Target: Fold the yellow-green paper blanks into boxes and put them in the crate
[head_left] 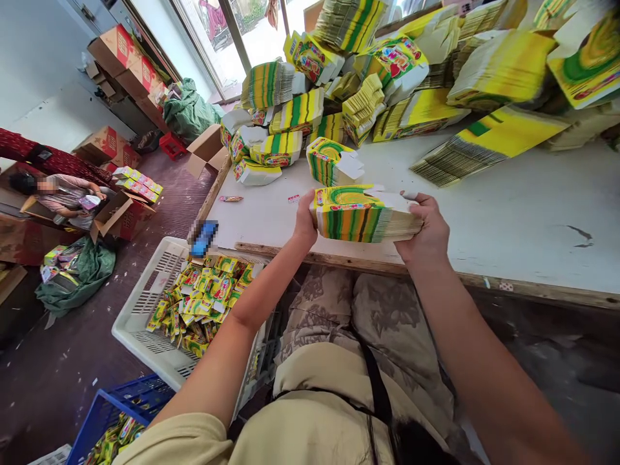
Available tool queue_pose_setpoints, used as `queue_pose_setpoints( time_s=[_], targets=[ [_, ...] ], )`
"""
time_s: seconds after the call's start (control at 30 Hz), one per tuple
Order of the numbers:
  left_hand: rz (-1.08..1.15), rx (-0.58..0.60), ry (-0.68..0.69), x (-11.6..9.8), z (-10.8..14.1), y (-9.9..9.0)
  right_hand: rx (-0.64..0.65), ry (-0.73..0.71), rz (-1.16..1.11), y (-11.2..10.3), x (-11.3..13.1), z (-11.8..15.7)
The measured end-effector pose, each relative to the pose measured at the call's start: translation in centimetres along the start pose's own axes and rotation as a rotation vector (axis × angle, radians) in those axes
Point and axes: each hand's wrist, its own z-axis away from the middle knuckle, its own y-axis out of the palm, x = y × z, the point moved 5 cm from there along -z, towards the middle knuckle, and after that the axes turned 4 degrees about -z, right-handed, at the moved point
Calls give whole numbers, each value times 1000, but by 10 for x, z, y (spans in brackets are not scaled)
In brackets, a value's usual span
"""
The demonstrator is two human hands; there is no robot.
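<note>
A thick stack of flat yellow-and-green printed cartons (353, 216) is held between my two hands, just above the front edge of the white table (523, 226). My left hand (306, 218) grips its left end, thumb on the near side. At the right end, where pale flaps stick out, my right hand (426, 226) closes around the stack, with something white at a fingertip. Directly behind it stands a smaller bundle of the same cartons (329, 161). A small wrapped piece (231, 199) lies on the table to the left.
Piled cartons (504, 64) cover the table's far side. Left of my legs, a white crate (145, 303) holds folded cartons, and a blue crate (92, 413) sits below it. A person (68, 194) works among cardboard boxes at far left.
</note>
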Motion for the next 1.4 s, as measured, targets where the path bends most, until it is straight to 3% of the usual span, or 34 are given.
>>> queue_pose_setpoints(
  time_s=[0.13,0.2,0.37,0.43,0.63,0.73,0.87,1.0,1.13,1.27,1.4],
  targets=[
    [-91,255,-268,-4,7,2,101,-139,2,3,15,4],
    [-177,311,-337,-5,7,-2,192,-129,18,3,19,2],
    [-214,285,-71,-8,-2,-11,268,207,288,-13,8,-11],
    [-215,292,39,-8,-1,-13,311,265,435,-19,6,-17],
    [-382,466,266,-15,7,-16,551,-2,653,-26,4,-30],
    [-561,493,246,-12,6,-22,692,-172,898,-28,-5,-27],
    [-628,515,197,-14,4,-28,828,-342,1208,-26,-11,-19],
    [-861,560,276,-26,5,-20,842,-424,1335,-6,-1,-12],
    [-1155,539,572,-32,12,6,848,-623,1367,27,8,2],
    [-1719,596,697,-3,12,26,906,-596,1552,38,-15,12],
    [-2008,529,742,11,8,19,960,-563,1656,31,-31,11]
  ],
)
